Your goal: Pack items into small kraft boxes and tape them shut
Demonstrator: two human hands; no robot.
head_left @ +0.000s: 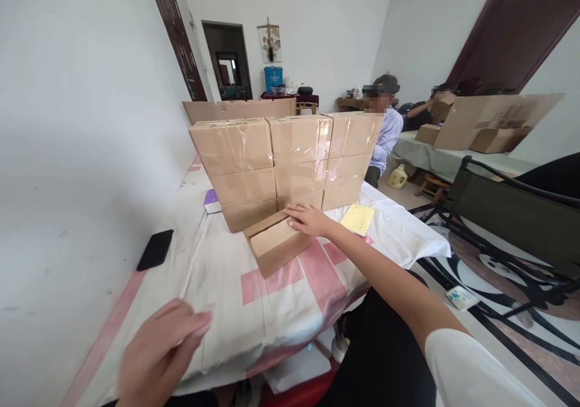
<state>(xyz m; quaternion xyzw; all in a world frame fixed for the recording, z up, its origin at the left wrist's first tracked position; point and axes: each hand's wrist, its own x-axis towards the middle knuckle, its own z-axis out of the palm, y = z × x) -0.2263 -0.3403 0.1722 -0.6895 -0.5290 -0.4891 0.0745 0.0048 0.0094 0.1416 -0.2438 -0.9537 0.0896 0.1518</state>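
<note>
A small brown cardboard box (283, 247) lies at an angle on the cloth-covered table, its top flaps folded over with a dark gap along one edge. My right hand (308, 220) rests flat on the far right end of that box, fingers stretched out. Low on the left, my left hand (158, 349) is raised above the table's near edge, apart from the box. Its fingers are curled in with thumb and forefinger together; the tips are blurred, and anything between them is too small to make out. Behind the box stands a wall of stacked, taped cardboard boxes (299, 147).
A black phone (155, 250) lies at the left by the wall. A purple-and-white box (211, 201) sits beside the stack, and a yellow notepad (357, 219) lies to the right. A folding chair (512, 214) stands right of the table; two people sit farther back.
</note>
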